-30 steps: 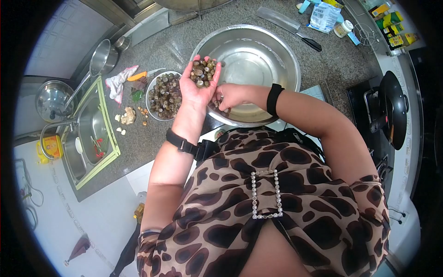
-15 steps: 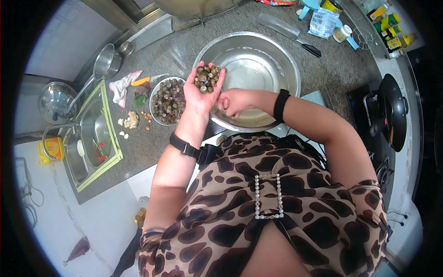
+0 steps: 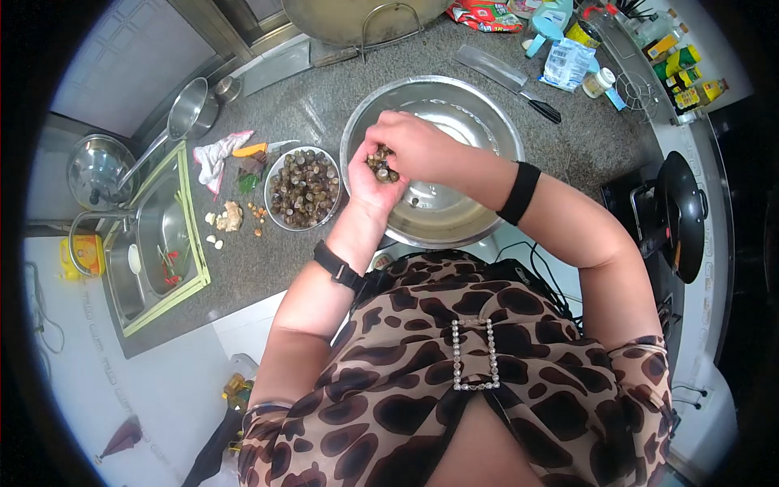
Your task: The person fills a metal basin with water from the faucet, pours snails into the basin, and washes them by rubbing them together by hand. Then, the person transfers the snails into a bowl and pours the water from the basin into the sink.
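A heap of dark, round-shelled snails (image 3: 383, 169) lies in my left hand (image 3: 369, 188), which is cupped palm up over the left side of a large steel basin (image 3: 513, 134). My right hand (image 3: 415, 146) is bent over that palm from the right, its curled fingers closed at the snails and its fingertips partly hidden. Shallow water (image 3: 458, 207) stands in the basin, and a single snail (image 3: 414, 201) shows there below my right hand. Just left of the basin, a white-rimmed bowl (image 3: 268, 180) is full of similar snails.
Ginger (image 3: 232, 216), garlic cloves and a yellow-handled knife (image 3: 250, 150) lie left of the bowl, beside a cloth (image 3: 217, 161). Further left is the sink (image 3: 166, 235). A cleaver (image 3: 491, 68) lies behind the basin; a black wok (image 3: 680, 219) is at the right.
My right hand has risen from the basin's near left side onto the snails in my left palm. My left hand has shifted slightly right and down in view. The camera view has tilted slightly.
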